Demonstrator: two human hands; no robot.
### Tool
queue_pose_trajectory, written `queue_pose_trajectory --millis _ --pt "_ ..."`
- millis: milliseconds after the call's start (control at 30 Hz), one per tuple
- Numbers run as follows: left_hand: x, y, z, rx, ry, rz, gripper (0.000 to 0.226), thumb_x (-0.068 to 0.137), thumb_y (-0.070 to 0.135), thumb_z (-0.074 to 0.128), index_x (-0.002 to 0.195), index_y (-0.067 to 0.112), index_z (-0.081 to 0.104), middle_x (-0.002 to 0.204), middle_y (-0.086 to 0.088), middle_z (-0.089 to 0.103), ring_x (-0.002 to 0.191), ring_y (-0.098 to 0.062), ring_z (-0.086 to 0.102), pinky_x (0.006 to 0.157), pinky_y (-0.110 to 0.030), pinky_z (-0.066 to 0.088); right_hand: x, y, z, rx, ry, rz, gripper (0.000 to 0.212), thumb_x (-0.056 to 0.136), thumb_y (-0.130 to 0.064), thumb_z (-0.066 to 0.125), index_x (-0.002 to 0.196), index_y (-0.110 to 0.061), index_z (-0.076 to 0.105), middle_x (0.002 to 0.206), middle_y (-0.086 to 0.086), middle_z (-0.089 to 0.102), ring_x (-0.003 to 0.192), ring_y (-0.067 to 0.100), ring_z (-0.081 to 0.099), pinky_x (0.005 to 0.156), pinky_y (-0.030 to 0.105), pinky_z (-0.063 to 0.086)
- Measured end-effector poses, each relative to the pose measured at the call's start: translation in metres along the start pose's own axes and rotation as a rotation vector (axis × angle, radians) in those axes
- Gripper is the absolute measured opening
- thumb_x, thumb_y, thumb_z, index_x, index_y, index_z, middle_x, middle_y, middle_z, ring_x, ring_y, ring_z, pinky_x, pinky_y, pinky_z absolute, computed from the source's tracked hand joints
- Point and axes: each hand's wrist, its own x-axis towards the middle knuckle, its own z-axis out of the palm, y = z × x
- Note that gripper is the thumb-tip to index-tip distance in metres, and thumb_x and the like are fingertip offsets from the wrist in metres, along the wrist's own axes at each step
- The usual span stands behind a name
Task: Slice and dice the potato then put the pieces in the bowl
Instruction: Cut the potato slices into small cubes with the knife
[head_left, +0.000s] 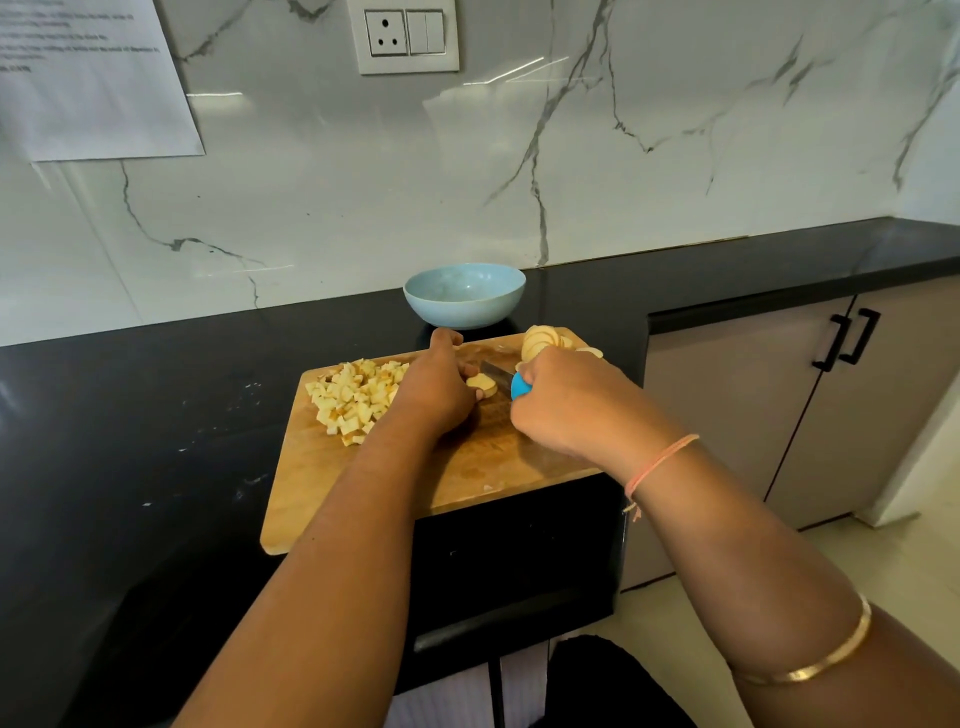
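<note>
A wooden cutting board lies on the black counter. A heap of diced potato sits at its left. My left hand presses a small stack of potato slices onto the board's middle. My right hand grips a knife with a blue handle; its blade rests just behind the slices. More round potato slices lean at the board's far right corner. The light blue bowl stands behind the board; no pieces show inside it.
The black counter runs left and along the back wall to the right. A marble wall with a socket and a taped paper sheet rises behind. Grey cabinet doors with black handles stand at right. The board's near right corner overhangs the counter edge.
</note>
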Motion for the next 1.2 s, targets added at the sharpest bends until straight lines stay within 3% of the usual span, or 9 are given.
queue_pose_trajectory --millis 100,200,367,433,500,600,900,1033,1200 --pt "0.000 0.000 0.001 0.003 0.016 -0.005 0.067 0.087 0.006 0.066 0.142 0.015 0.029 0.109 -0.001 0.060 0.095 -0.013 0.053 0.079 -0.025 0.043 0.001 -0.006 0.000 -0.004 -0.002 -0.001 0.037 0.094 -0.024 0.049 0.130 -0.014 0.050 0.099 0.000 0.051 0.095 0.019 0.053 0.086 0.031 0.049" --pt "-0.002 0.002 0.002 -0.010 0.033 -0.026 0.068 0.086 0.006 0.067 0.142 0.014 0.029 0.111 -0.003 0.061 0.102 -0.017 0.057 0.085 -0.028 0.045 0.000 -0.008 0.002 0.006 -0.033 0.003 0.041 0.093 -0.022 0.048 0.134 -0.014 0.045 0.107 0.003 0.053 0.096 0.019 0.053 0.086 0.031 0.049" --pt "-0.002 0.004 0.002 -0.028 0.050 -0.045 0.066 0.087 0.005 0.066 0.141 0.014 0.030 0.118 -0.005 0.062 0.111 -0.020 0.057 0.085 -0.027 0.043 -0.018 0.001 -0.002 0.023 -0.087 -0.005 0.041 0.093 -0.018 0.043 0.134 -0.015 0.045 0.075 0.000 0.046 0.060 0.012 0.045 0.053 0.023 0.037" --pt "-0.002 0.003 0.003 -0.028 0.054 -0.046 0.063 0.087 0.006 0.065 0.140 0.014 0.031 0.117 -0.004 0.062 0.110 -0.020 0.057 0.083 -0.027 0.042 -0.030 0.006 -0.001 0.019 -0.081 -0.012 0.038 0.093 -0.018 0.043 0.131 -0.016 0.048 0.077 0.000 0.047 0.064 0.012 0.048 0.058 0.025 0.043" --pt "-0.001 0.002 0.003 -0.023 0.053 -0.042 0.062 0.087 0.007 0.066 0.138 0.014 0.033 0.116 -0.005 0.062 0.109 -0.020 0.057 0.086 -0.029 0.043 -0.038 0.009 -0.001 0.004 -0.070 -0.010 0.037 0.094 -0.019 0.044 0.130 -0.017 0.050 0.087 -0.002 0.051 0.077 0.014 0.053 0.074 0.029 0.051" --pt "-0.001 0.000 0.003 -0.034 0.039 -0.034 0.058 0.087 0.005 0.065 0.136 0.014 0.035 0.113 -0.004 0.063 0.105 -0.018 0.056 0.084 -0.027 0.042 -0.043 0.011 -0.005 -0.017 -0.055 0.008 0.039 0.094 -0.021 0.046 0.133 -0.020 0.050 0.101 -0.002 0.054 0.091 0.015 0.053 0.090 0.035 0.051" --pt "0.004 -0.003 0.002 -0.073 0.041 -0.077 0.060 0.088 -0.001 0.060 0.139 0.015 0.031 0.116 -0.006 0.061 0.097 -0.016 0.057 0.054 -0.016 0.036 -0.014 -0.003 0.004 0.042 -0.007 0.013 0.041 0.096 -0.024 0.042 0.137 -0.019 0.045 0.102 0.000 0.052 0.091 0.016 0.052 0.085 0.030 0.048" --pt "0.003 -0.002 0.003 -0.083 0.041 -0.095 0.068 0.086 -0.004 0.061 0.141 0.015 0.026 0.119 -0.008 0.059 0.103 -0.019 0.057 0.059 -0.019 0.040 -0.002 -0.011 0.011 -0.020 -0.024 0.020 0.041 0.094 -0.025 0.044 0.135 -0.019 0.046 0.095 0.000 0.051 0.096 0.020 0.055 0.085 0.033 0.050" --pt "0.000 -0.001 0.007 -0.014 0.070 -0.035 0.068 0.087 0.002 0.062 0.141 0.013 0.023 0.112 -0.008 0.061 0.088 -0.015 0.055 0.053 -0.018 0.035 -0.003 -0.016 0.004 -0.050 -0.046 -0.018 0.027 0.092 -0.021 0.047 0.117 -0.013 0.054 0.073 -0.004 0.040 0.084 0.017 0.050 0.070 0.028 0.041"
